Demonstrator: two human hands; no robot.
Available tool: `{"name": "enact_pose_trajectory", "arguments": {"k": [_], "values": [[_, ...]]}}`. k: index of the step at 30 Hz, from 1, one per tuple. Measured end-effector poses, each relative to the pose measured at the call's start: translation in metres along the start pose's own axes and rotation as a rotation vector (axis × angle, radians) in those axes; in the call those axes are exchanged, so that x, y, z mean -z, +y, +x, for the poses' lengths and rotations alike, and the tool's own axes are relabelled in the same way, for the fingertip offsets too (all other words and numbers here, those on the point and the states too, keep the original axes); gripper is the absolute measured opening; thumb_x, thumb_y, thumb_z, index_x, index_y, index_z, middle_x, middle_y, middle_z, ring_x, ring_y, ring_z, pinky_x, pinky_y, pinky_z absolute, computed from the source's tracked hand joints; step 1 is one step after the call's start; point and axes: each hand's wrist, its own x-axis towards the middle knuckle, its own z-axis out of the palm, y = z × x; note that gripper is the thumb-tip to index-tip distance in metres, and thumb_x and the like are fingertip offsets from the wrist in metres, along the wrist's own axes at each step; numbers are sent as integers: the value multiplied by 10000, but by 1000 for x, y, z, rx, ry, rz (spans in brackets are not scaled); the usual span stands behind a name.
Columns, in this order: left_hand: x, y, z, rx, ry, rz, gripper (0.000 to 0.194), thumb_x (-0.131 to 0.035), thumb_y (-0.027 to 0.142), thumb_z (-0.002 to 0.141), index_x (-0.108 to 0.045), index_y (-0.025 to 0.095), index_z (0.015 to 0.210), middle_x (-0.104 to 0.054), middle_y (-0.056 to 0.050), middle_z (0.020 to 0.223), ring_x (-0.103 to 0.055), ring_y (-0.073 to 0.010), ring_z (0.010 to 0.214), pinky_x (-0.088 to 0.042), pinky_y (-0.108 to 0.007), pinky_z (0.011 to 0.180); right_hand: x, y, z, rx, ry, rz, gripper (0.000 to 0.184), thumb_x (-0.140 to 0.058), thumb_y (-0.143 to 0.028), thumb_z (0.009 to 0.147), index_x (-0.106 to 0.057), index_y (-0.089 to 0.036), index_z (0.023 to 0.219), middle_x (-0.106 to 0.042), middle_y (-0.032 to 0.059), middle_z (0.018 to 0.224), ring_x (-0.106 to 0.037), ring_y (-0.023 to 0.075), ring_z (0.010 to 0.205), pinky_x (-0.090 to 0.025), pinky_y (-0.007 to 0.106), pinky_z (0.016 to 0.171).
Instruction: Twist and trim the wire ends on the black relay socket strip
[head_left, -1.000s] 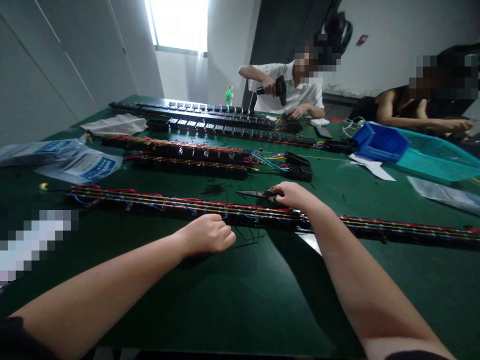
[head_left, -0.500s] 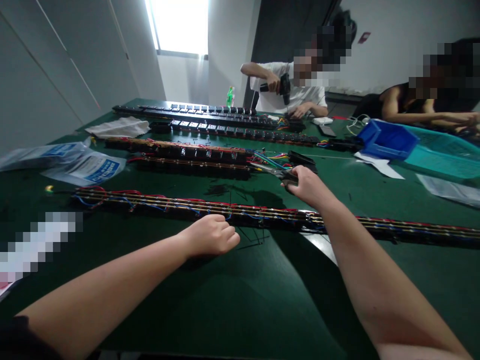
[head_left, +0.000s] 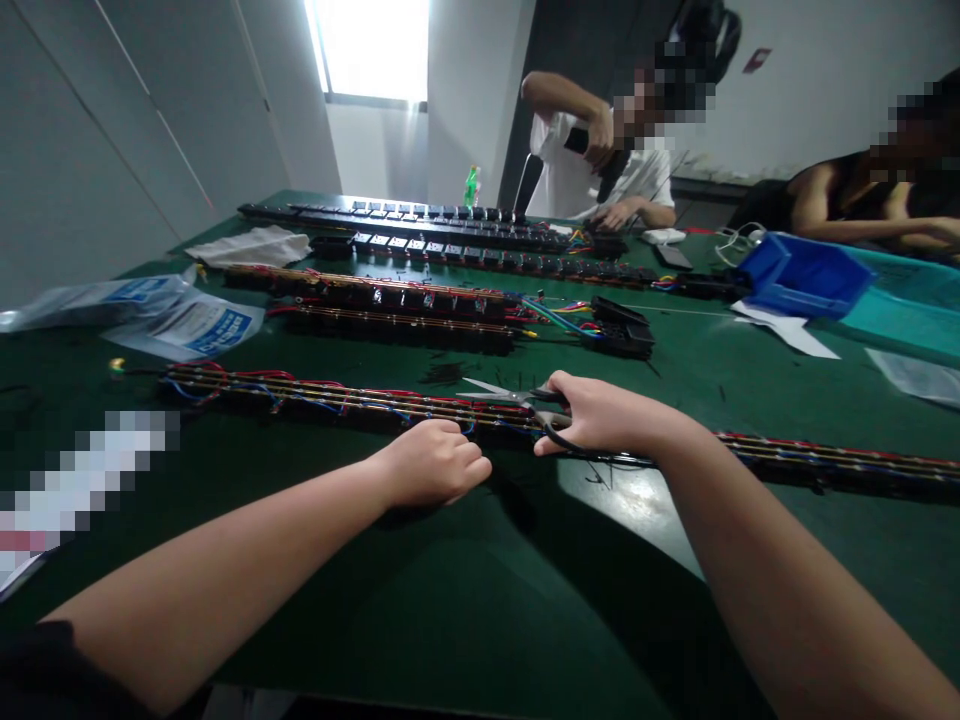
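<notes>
A long black strip [head_left: 315, 400] wired with red, blue and yellow leads lies across the green table [head_left: 465, 600] in front of me. My left hand [head_left: 435, 465] is a closed fist against the strip's near edge; what it pinches, if anything, is hidden. My right hand [head_left: 604, 415] grips black-handled scissors [head_left: 517, 400], blades parted and pointing left over the strip, a short way right of my left hand.
More wired strips [head_left: 390, 300] lie further back. Plastic bags [head_left: 172, 320] sit at the left, a blue bin [head_left: 802, 275] and teal tray [head_left: 900, 310] at the right. Two other people sit at the far side; one holds a power driver [head_left: 607, 160]. Black offcuts litter the cloth.
My right hand lifted the scissors off the table behind the strip, swung them up, then brought them down and left over the strip. My left fist stayed put.
</notes>
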Motion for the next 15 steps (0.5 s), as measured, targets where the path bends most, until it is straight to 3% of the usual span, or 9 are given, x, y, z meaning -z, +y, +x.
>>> {"name": "enact_pose_trajectory", "arguments": {"k": [4,10,15], "values": [[0,-1,0,10,-5,-30,172,-490,165,902,-545,181,740,-647,-3,665,-553,-121,534,-394,-278,566,-2,-1,0,36,36,-31,631,-791,-648,588,-622,-199,997,-701,95,978,-665,243,802,-485,317,616],[0,-1,-1,26,-6,-68,142,-504,153,881,-553,181,751,-647,3,666,-555,-123,535,-390,-281,566,12,8,-7,-41,-19,-27,668,-810,-641,552,-623,-224,1039,-704,75,1012,-668,258,854,-508,333,667],[-1,-2,-1,41,-22,-79,143,-496,160,889,-548,180,757,-648,0,671,-550,-126,539,-389,-288,574,10,9,-5,-17,-42,-6,650,-817,-626,547,-628,-232,1027,-713,65,969,-668,249,808,-496,322,630]]}}
